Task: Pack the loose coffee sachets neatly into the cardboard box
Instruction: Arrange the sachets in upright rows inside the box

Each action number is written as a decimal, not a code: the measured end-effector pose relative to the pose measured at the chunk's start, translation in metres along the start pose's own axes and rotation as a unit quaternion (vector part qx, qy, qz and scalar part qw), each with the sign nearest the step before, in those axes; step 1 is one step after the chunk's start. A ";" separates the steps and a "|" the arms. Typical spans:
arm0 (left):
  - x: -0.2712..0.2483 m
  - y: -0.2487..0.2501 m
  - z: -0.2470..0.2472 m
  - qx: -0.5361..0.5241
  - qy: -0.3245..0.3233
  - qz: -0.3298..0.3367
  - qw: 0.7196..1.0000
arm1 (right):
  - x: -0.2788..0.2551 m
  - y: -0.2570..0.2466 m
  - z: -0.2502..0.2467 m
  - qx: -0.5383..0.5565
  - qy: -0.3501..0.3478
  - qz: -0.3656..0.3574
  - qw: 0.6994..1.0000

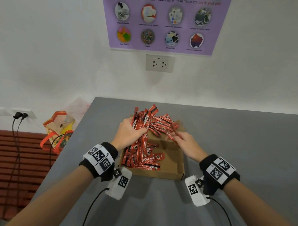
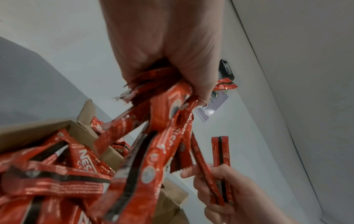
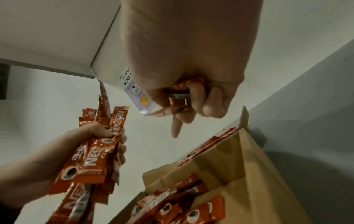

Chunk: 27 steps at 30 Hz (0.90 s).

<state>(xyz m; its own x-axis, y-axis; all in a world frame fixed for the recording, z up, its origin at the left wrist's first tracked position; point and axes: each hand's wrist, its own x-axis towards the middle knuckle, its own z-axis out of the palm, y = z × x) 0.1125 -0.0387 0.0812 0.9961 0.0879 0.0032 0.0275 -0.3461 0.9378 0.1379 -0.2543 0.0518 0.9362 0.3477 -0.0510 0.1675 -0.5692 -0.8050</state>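
Mid-task view. My left hand point(image 1: 129, 131) is clenched around a thick bundle of sachets point(image 1: 140, 122), fingers and thumb wrapped about its middle, so that the ends fan out above and below the fist. My right hand point(image 1: 186, 142) pinches a few single sachets point(image 2: 220, 153) between thumb and curled fingers, its index finger pointing free in the right wrist view. Both grips hang over the cardboard box point(image 1: 176, 171), which lies open on the grey table point(image 1: 246, 152).

Below the left grip, a heap of packed sachets point(image 1: 144, 160) lies roughly lengthwise in the box's left part; beyond both grips, further sachets point(image 1: 163, 122) sprawl crosswise over the far edge — not yet ordered. Under the right grip the box floor shows bare cardboard.

I judge the work partly done: some sachets are already in the box, yet the bundle in hand, the pinched few and the far sprawl remain to be laid straight — the right part still awaits filling.
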 end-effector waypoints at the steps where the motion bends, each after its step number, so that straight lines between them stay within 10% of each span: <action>1: 0.000 -0.001 0.001 0.002 0.006 -0.002 1.000 | 0.001 0.000 0.002 -0.004 0.005 -0.008 1.000; 10: 0.001 0.001 0.003 0.023 0.021 -0.004 1.000 | 0.032 -0.019 0.009 -0.122 0.062 -0.025 0.990; 27: 0.002 -0.004 -0.007 0.018 0.056 -0.016 0.998 | 0.071 -0.032 0.040 -0.303 -0.115 -0.022 0.946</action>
<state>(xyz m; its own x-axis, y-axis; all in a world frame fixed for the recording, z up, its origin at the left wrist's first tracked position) 0.1133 -0.0304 0.0802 0.9793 0.2018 0.0140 0.0638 -0.3740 0.9252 0.1870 -0.1818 0.0503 0.8439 0.4943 -0.2087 0.4162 -0.8485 -0.3268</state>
